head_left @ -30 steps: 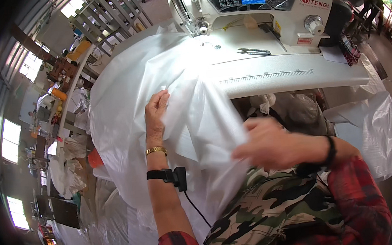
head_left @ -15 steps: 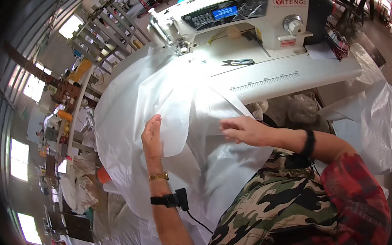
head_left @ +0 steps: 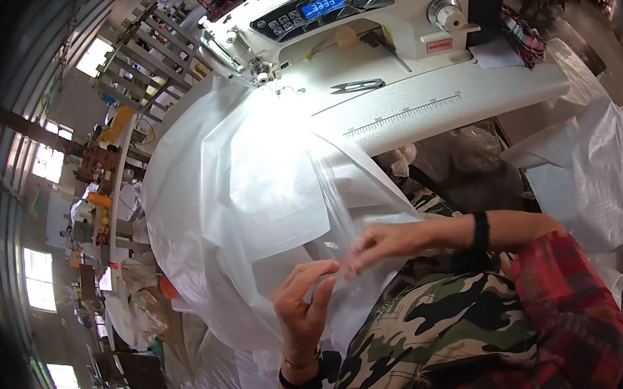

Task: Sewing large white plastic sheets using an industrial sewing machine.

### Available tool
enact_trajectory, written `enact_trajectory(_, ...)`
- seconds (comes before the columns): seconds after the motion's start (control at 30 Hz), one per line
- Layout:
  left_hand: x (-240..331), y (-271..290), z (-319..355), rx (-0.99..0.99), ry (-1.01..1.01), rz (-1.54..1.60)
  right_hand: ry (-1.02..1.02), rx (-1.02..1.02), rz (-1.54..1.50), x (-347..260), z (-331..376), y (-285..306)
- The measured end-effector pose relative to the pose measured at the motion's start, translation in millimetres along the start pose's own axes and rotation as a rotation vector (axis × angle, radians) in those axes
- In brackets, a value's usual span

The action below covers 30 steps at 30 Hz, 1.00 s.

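Observation:
A large sheet of white, slightly glossy plastic-like fabric (head_left: 282,205) runs from beneath the head of the sewing machine (head_left: 417,23) down over my lap. A squared flap of it lies uppermost in the middle. My left hand (head_left: 303,304) is just past the flap's lower edge, thumb and fingers curved but apart, with nothing visible between them. Close by on the right, my right hand (head_left: 388,246) hovers over the sheet with its fingers pointing left. Motion blurs those fingertips, so I cannot tell whether they pinch the material.
Thread snips (head_left: 357,86) rest on the machine bed (head_left: 424,112), behind its printed ruler. More white sheeting (head_left: 595,175) hangs at the right. A cluttered bench (head_left: 118,198) runs along the left, and a slatted grey rack (head_left: 156,56) stands at the back left.
Both hands have come down toward my lap and closer together; the left also moved right. The flap now lies flatter and squarer. The view has shifted slightly.

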<state>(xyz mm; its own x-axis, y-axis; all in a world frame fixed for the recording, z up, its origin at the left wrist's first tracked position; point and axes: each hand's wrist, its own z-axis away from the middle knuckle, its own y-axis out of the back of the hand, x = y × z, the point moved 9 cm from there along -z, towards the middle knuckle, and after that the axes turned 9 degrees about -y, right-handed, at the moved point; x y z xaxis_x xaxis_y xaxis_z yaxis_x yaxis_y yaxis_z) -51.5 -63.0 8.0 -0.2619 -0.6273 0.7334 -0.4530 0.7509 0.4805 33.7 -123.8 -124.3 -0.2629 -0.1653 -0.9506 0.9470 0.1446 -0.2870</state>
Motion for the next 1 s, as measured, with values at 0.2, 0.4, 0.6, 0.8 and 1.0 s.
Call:
enact_trajectory(0.2, -83.3, -33.0, 32.9, -0.037, 0.404, 0.091, -0.247, -0.061, -0.013, 26.3, 27.3, -12.4)
enact_trajectory(0.4, -111.8, -66.5, 58.9, -0.058, 0.698, 0.483, -0.163, -0.05, -0.139, 25.1, 21.9, -8.9)
enact_trajectory(0.6, -119.0, -46.9, 70.0, -0.068, 0.686, 0.278, -0.104, 0.01, -0.061, 23.7, 22.4, -8.8)
enact_trajectory(0.8, -10.9, -26.3, 10.9, -0.036, -0.004, -0.534, 0.368, 0.3, 0.588, -38.5, 45.9, -22.8)
enact_trajectory(1.0, 19.3, -33.3, -40.4, 0.119, -0.472, -1.093, 0.309, 0.163, 0.546, -41.2, 35.0, -38.0)
